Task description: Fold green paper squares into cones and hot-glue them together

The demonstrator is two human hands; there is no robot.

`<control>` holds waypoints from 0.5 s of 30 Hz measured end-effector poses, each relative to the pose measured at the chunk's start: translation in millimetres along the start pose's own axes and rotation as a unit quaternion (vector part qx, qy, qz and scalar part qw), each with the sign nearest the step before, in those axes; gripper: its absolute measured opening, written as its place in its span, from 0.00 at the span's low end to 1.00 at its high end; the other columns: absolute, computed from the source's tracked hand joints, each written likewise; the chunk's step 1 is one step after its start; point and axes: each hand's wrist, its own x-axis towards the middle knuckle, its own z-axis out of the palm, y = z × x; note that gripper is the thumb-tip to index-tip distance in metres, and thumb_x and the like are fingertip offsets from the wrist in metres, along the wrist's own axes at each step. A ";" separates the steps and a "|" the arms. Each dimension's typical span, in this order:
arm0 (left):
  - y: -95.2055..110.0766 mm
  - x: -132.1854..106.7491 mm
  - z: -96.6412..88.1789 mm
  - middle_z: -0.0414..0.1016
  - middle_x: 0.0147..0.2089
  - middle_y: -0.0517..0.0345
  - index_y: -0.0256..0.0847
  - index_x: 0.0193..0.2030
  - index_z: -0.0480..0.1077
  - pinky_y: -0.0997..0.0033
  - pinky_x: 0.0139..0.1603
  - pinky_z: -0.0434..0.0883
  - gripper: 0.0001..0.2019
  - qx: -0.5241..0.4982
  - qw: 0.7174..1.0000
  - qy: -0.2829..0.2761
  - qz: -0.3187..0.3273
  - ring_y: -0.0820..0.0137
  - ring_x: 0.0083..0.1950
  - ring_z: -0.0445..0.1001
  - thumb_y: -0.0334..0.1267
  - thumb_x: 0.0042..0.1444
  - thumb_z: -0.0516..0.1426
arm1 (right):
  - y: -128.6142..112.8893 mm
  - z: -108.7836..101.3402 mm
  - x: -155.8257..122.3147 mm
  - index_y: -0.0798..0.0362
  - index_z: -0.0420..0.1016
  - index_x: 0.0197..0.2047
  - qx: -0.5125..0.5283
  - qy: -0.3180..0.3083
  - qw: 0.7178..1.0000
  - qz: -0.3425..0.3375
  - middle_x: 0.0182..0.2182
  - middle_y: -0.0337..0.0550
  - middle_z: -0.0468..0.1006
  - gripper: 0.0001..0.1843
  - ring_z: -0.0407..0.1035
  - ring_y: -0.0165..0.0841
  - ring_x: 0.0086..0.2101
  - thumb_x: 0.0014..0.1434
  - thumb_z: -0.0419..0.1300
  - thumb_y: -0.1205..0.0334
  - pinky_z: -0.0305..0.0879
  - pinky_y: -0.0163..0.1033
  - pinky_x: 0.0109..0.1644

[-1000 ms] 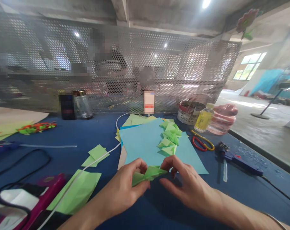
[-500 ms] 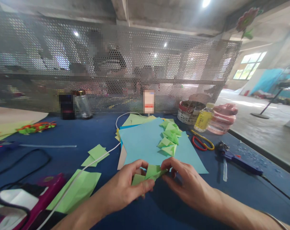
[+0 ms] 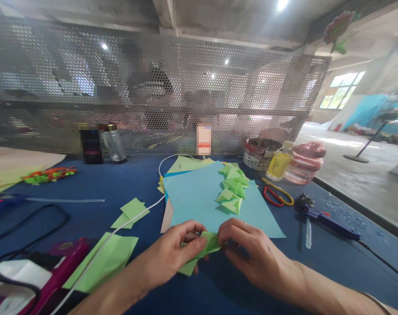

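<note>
Between my hands is a green piece of paper, partly folded. My left hand pinches it with the thumb on top, and another flat bit of green paper shows below that thumb. The fingers of my right hand are closed on the folded paper's right end; the fingertips are partly hidden. Just beyond my hands lies a light blue sheet on a stack of papers. On its right side sits a row of folded green paper pieces. Loose green squares and larger green sheets lie left of my left hand.
Right of the papers are scissors, a glue gun, a round container, a yellow-labelled bottle and a pink jug. A white cable crosses the left side. Behind a perforated screen, people are visible.
The green paper has turned and tilted between my fingers. My left thumb has shifted up onto it, and my right fingers have curled over its right end.
</note>
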 end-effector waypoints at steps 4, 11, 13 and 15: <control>-0.4 -0.6 1.0 0.69 0.34 0.61 0.39 0.41 0.66 0.73 0.34 0.66 0.18 0.033 0.999 0.000 0.010 0.73 0.31 0.68 0.54 0.58 0.58 | -1.0 0.9 -0.9 0.52 0.68 0.40 -0.001 -0.005 1.000 -0.022 0.40 0.44 0.73 0.09 0.69 0.32 0.40 0.63 0.51 0.74 0.67 0.37 0.45; 1.1 0.5 -0.9 0.72 0.36 0.60 0.40 0.39 0.68 0.74 0.33 0.65 0.16 0.084 0.996 0.004 0.005 0.73 0.31 0.69 0.53 0.58 0.55 | -8.5 -19.4 3.8 0.51 0.67 0.47 -0.050 0.048 0.997 -0.019 0.43 0.47 0.74 0.09 0.70 0.36 0.44 0.63 0.58 0.63 0.69 0.41 0.48; -0.1 1.5 -2.5 0.74 0.37 0.58 0.40 0.38 0.68 0.73 0.34 0.66 0.18 0.089 0.996 0.012 -0.003 0.72 0.31 0.70 0.55 0.58 0.54 | -4.5 -37.6 1.6 0.50 0.66 0.48 -0.091 0.090 0.992 -0.004 0.46 0.48 0.73 0.08 0.69 0.37 0.48 0.65 0.54 0.63 0.68 0.44 0.52; -1.6 2.1 -3.9 0.75 0.37 0.57 0.40 0.38 0.68 0.72 0.35 0.67 0.18 0.090 0.996 0.015 -0.005 0.71 0.32 0.71 0.55 0.58 0.54 | 6.5 -61.6 -8.2 0.49 0.68 0.47 -0.148 0.107 0.982 0.038 0.47 0.48 0.73 0.07 0.69 0.38 0.48 0.67 0.51 0.62 0.67 0.45 0.53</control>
